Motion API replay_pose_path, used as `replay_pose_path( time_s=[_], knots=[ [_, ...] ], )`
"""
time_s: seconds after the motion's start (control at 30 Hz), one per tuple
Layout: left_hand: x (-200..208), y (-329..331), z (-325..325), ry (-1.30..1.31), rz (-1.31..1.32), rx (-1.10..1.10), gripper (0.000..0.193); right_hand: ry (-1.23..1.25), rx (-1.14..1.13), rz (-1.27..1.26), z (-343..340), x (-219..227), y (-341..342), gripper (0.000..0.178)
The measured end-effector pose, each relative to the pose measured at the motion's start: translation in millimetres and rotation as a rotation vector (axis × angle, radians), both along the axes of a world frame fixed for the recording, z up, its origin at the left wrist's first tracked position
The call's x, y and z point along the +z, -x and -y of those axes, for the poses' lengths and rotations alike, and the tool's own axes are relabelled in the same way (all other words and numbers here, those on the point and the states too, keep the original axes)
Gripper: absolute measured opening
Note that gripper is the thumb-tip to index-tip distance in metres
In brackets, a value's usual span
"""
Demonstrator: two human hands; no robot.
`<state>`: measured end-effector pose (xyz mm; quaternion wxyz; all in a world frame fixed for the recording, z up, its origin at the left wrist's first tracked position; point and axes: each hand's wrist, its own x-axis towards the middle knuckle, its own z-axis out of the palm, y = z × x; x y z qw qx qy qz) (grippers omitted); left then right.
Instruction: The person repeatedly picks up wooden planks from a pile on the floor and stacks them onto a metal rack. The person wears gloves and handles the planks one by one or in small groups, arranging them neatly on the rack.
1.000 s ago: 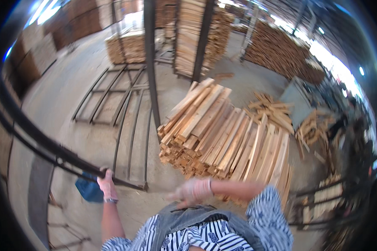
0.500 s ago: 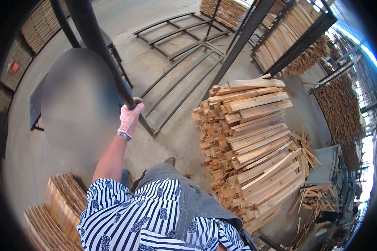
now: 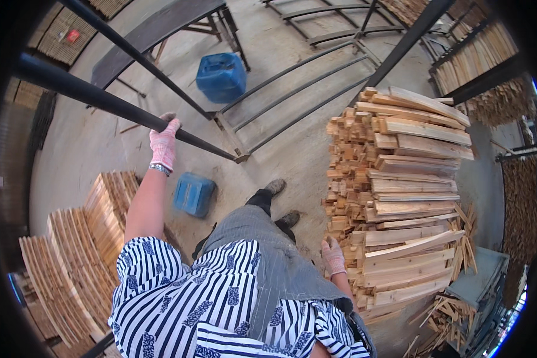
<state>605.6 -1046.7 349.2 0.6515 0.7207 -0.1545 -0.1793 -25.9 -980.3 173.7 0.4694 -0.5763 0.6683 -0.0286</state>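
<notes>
My left hand (image 3: 164, 143), in a pink knitted glove with grey fingertips, is closed around a black metal pole (image 3: 101, 97) of a frame on the floor. A metal-looking band circles that wrist. Low at my side is my right hand (image 3: 333, 256), in a similar glove, with loosely bent fingers and nothing visible in them. It is beside the cut ends of a tall stack of wooden slats (image 3: 411, 197); whether it touches them I cannot tell. Three thin bars join the foot of the frame (image 3: 240, 156) to its far side.
Blue plastic jugs, one near (image 3: 194, 194) and one farther off (image 3: 221, 77), stand on the concrete floor. A dark table (image 3: 155, 36) is at the far left. Bundled boards (image 3: 71, 256) rise at near left. Loose offcuts (image 3: 441, 319) lie at near right by a grey-green metal surface (image 3: 480, 274).
My view has shifted, bringing both jugs and my right hand into sight. The blurred oval at left is gone. My left hand still grips the pole, which now slants more flatly across the picture.
</notes>
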Motion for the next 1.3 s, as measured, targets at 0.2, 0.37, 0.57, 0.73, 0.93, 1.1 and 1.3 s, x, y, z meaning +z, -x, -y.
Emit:
replay_pose_path(
  time_s=[0.2,0.37,0.57,0.73,0.93,1.1,1.3],
  knots=[
    [2.1,-52.2,-77.4,-0.363,0.268,0.271,0.032,-0.151,-0.077,-0.017,-13.7,9.8,-3.7,0.047],
    [-1.4,-98.9,-152.5,-0.635,0.094,0.396,0.052,-0.097,0.025,-0.092,-21.9,10.5,-26.0,0.060],
    [-3.7,-126.4,-235.6,-0.493,0.002,0.634,0.052,-0.199,0.101,-0.174,-5.2,25.1,-94.3,0.070],
    [-10.7,-177.1,-311.5,-0.383,-0.169,0.783,0.054,-0.118,0.094,-0.051,26.1,50.4,-149.0,0.063],
    [-24.7,-262.9,-404.5,-0.589,-0.333,0.876,0.057,-0.094,0.086,-0.155,37.5,47.4,-162.4,0.059],
    [-39.8,-320.6,-468.0,-0.622,-0.305,0.799,0.058,-0.116,0.297,-0.239,26.0,43.6,-150.0,0.058],
    [-73.3,-332.1,-526.5,-1.024,-0.105,0.445,0.065,-0.306,-0.044,-0.081,40.2,59.1,-178.3,0.049]
  ],
)
